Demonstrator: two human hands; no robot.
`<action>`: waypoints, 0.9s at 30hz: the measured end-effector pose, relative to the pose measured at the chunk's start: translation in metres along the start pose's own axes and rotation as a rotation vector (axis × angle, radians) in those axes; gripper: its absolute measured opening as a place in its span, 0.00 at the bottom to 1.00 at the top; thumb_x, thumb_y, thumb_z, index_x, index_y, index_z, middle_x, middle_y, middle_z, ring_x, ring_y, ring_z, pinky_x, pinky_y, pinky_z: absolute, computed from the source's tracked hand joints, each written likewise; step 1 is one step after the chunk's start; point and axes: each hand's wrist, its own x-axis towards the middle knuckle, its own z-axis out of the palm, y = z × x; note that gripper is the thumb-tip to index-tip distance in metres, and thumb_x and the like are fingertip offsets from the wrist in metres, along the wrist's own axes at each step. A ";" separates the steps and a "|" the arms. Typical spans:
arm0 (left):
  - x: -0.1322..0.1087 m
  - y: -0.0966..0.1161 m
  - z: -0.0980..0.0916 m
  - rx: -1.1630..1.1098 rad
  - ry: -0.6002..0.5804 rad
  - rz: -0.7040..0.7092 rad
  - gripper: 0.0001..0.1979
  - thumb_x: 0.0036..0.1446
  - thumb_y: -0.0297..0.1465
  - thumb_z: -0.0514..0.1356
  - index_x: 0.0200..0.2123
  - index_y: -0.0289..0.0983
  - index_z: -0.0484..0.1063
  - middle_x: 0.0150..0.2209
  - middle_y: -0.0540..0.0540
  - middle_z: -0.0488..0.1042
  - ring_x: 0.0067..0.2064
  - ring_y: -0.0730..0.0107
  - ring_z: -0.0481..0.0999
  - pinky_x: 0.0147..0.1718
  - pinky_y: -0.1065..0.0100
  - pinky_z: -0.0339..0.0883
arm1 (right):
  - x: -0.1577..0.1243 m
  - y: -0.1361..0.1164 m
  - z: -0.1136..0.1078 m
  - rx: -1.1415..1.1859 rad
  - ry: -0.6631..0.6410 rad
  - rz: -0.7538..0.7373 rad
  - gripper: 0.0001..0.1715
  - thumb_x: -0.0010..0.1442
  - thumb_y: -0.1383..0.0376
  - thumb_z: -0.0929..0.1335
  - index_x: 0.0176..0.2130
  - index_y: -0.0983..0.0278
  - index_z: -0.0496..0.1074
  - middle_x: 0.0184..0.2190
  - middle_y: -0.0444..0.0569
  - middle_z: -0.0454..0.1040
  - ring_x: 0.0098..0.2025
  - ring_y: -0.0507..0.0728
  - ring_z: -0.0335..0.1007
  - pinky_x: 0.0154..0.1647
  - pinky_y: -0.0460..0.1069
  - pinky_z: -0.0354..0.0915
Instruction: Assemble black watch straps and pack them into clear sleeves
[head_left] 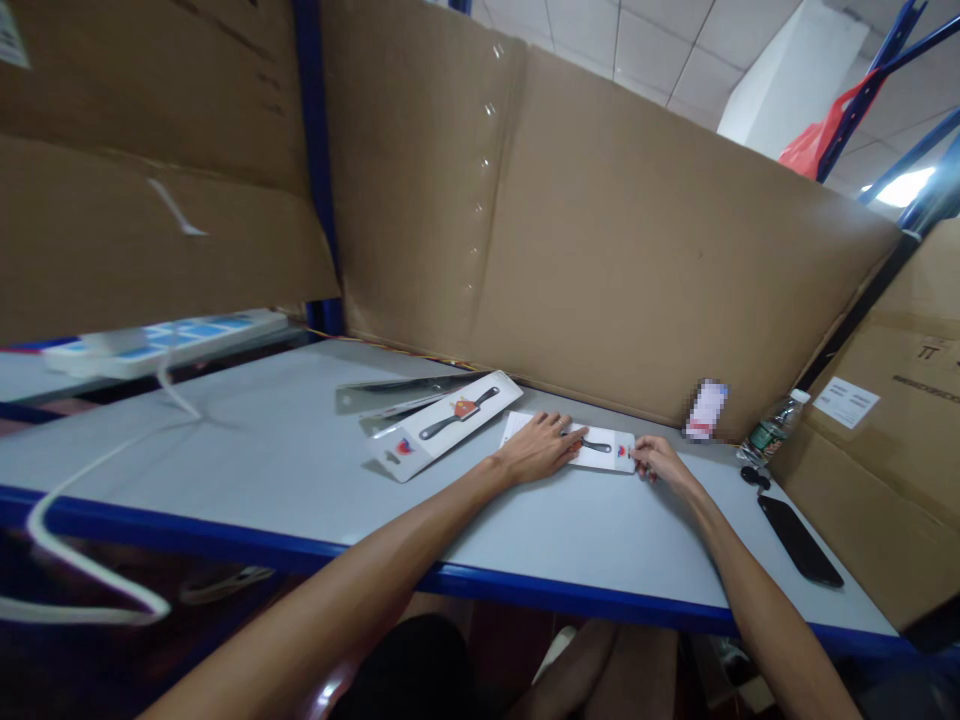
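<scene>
Forearms nearest, reaching over grey blue-edged table [300, 500]. Left hand [536, 447] flat, fingers spread, pressing long white printed card with slim black tool [604, 453], mid-table near cardboard wall. Right hand [656, 460] fingers narrow, pinching card's right end. Advised: keep flat, grip edge only. 1 similar white pack [448, 422] just left.

Little can be read; the cardboard carton [885, 480] at the right bears a printed mark like two capital Ts near its upper edge; its white sticker [846, 401] carries print too small to make out; the smaller white backing card [600, 447] and the larger packaged card [446, 425] each show a red-and-blue logo, wording illegible; the bottle [772, 428] label is unreadable.
</scene>
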 end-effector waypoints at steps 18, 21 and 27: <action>0.001 -0.003 0.002 -0.061 -0.012 0.050 0.31 0.66 0.52 0.51 0.65 0.43 0.65 0.53 0.37 0.71 0.51 0.53 0.71 0.50 0.57 0.60 | 0.000 0.004 -0.024 -0.003 -0.035 0.002 0.12 0.49 0.60 0.73 0.26 0.63 0.68 0.17 0.42 0.68 0.18 0.48 0.61 0.15 0.42 0.48; 0.001 -0.003 0.002 -0.071 -0.012 0.034 0.34 0.64 0.55 0.53 0.65 0.43 0.65 0.52 0.37 0.71 0.51 0.52 0.71 0.49 0.57 0.60 | 0.000 0.003 -0.018 0.001 0.016 -0.013 0.12 0.50 0.59 0.72 0.27 0.62 0.67 0.16 0.41 0.67 0.18 0.50 0.62 0.14 0.42 0.49; 0.001 -0.002 0.000 -0.052 -0.009 0.016 0.28 0.68 0.51 0.48 0.63 0.44 0.67 0.48 0.38 0.71 0.47 0.54 0.72 0.48 0.57 0.61 | 0.002 -0.001 -0.016 -0.057 0.044 -0.059 0.12 0.49 0.60 0.73 0.25 0.62 0.67 0.16 0.41 0.67 0.18 0.50 0.60 0.14 0.43 0.49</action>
